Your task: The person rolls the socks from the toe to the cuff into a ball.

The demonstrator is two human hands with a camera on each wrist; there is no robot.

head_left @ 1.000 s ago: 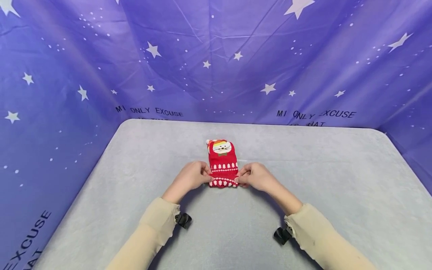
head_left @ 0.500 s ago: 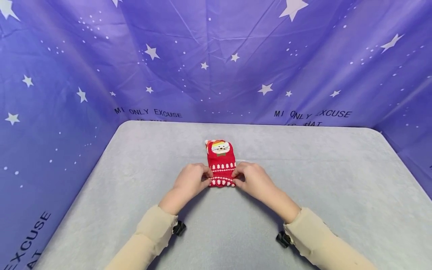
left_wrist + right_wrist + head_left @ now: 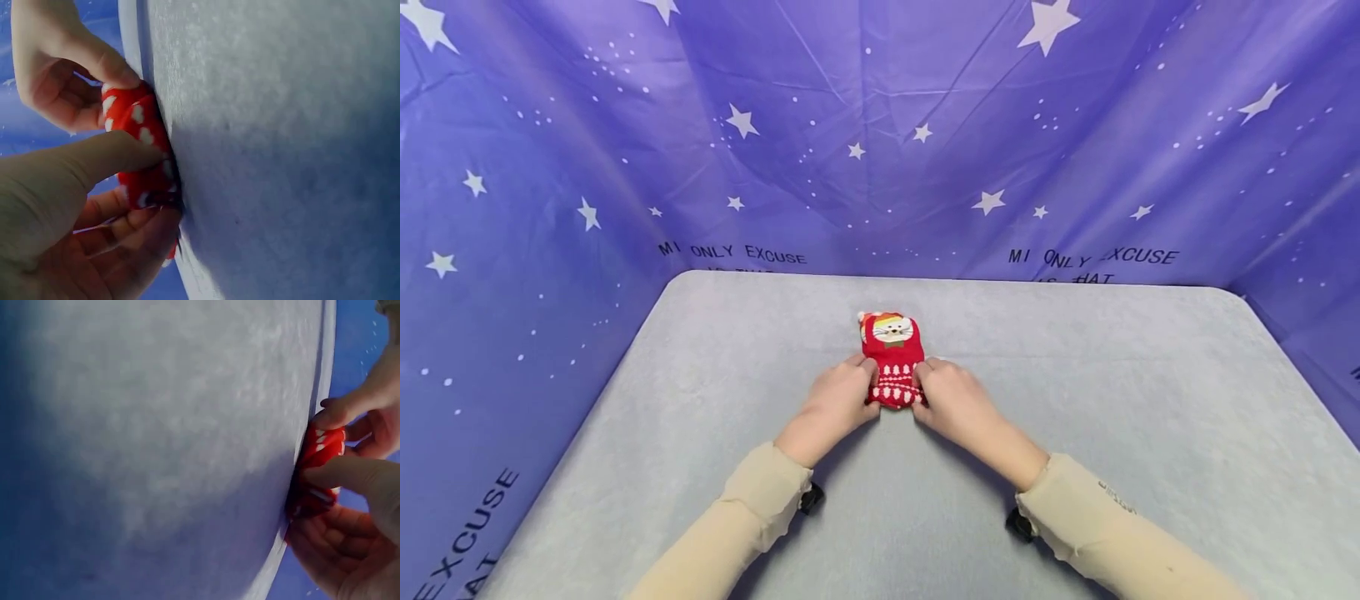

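A red knitted sock [image 3: 891, 357] lies on the table with its near end folded over. It bears a white cat face at the far end and bands of small white shapes lower down. My left hand [image 3: 835, 404] pinches the left side of the folded end, thumb at the near edge. On the right side my right hand [image 3: 953, 402] pinches the same fold. In the left wrist view the thumb presses on the thick red roll [image 3: 139, 147], with fingers beneath its edge. The right wrist view shows the right thumb on the roll [image 3: 322, 450] too; the sock's far part is hidden there.
A grey cloth-like surface covers the table [image 3: 1075, 400], which has rounded far corners. Behind and beside it hangs a purple curtain [image 3: 820, 108] with white stars and black lettering. Black wrist cameras sit under both beige sleeves [image 3: 752, 508].
Both hands have shifted their grip further along the sock's sides and closer together. The near end has been turned over and moved slightly away from me, so the sock looks a little shorter.
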